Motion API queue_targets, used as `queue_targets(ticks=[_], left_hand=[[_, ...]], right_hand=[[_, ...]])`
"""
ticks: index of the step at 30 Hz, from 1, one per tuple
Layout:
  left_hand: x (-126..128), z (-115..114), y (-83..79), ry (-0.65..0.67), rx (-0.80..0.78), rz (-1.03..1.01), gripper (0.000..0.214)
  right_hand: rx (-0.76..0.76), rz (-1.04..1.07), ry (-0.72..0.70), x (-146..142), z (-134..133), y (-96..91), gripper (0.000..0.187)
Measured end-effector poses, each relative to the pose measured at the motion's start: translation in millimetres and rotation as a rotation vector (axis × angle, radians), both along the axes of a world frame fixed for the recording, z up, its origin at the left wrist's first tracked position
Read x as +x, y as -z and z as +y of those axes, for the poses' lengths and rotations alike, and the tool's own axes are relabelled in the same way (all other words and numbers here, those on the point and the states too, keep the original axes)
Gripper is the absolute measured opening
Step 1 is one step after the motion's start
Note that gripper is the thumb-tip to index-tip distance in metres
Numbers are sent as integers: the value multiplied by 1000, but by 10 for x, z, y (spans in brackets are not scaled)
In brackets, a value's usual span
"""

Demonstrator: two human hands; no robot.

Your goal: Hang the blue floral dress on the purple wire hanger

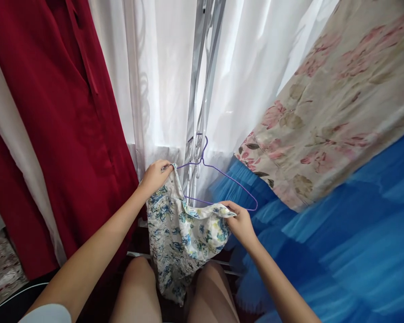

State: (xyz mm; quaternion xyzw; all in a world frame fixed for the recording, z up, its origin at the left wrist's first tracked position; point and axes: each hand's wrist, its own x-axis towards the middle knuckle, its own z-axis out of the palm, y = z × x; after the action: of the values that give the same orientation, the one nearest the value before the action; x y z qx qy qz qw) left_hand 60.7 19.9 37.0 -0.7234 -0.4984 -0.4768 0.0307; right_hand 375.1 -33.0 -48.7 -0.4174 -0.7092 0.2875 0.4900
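Observation:
A white dress with a blue and yellow floral print (175, 237) hangs in front of my knees. My left hand (157, 176) pinches its upper edge by the left end of a purple wire hanger (229, 174). That end of the hanger goes in behind the cloth, while its right end is bare. The hanger's hook is over a part of a metal rack (205, 67). My right hand (239, 220) grips the other upper corner of the dress, just below the hanger's right end. The dress's neckline sags between my two hands.
Dark red garments (77, 121) hang on the left. A cream garment with pink flowers (323, 116) and a blue ruffled tulle one (357, 242) hang on the right. White sheer curtains (164, 76) are behind the rack. My bare knees (138, 287) are below.

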Motion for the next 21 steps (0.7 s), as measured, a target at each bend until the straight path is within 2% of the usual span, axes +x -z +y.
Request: queue_targets(ticks=[3, 6, 8, 10, 12, 15, 16, 18, 19, 21], left_hand=[[-27, -30, 106, -83, -44, 17, 44], [-74, -84, 213, -80, 13, 26, 49], [-103, -103, 238, -71, 33, 41, 51], [-132, -107, 220, -83, 41, 69, 51], [-170, -103, 170, -137, 55, 103, 52], [-241, -89, 93, -212, 81, 93, 40], [-259, -80, 82, -194, 79, 64, 33], [-263, -54, 97, -97, 38, -22, 25], [-244, -39, 123, -38, 3, -69, 24], [-165, -14, 191, 65, -67, -155, 21]], right_hand=[[85, 15, 106, 153, -153, -10, 55], [209, 45, 295, 371, -224, -47, 86], [221, -1, 387, 509, -183, -131, 91], [173, -147, 412, 620, -89, -271, 81], [133, -293, 382, 700, 2, -448, 62], [38, -350, 230, 778, 32, -702, 27], [-44, -318, 134, 792, 11, -759, 20], [-247, -177, -71, 787, -48, -802, 19], [-305, -70, -120, 764, -76, -786, 21], [-275, 134, -71, 671, -115, -697, 25]])
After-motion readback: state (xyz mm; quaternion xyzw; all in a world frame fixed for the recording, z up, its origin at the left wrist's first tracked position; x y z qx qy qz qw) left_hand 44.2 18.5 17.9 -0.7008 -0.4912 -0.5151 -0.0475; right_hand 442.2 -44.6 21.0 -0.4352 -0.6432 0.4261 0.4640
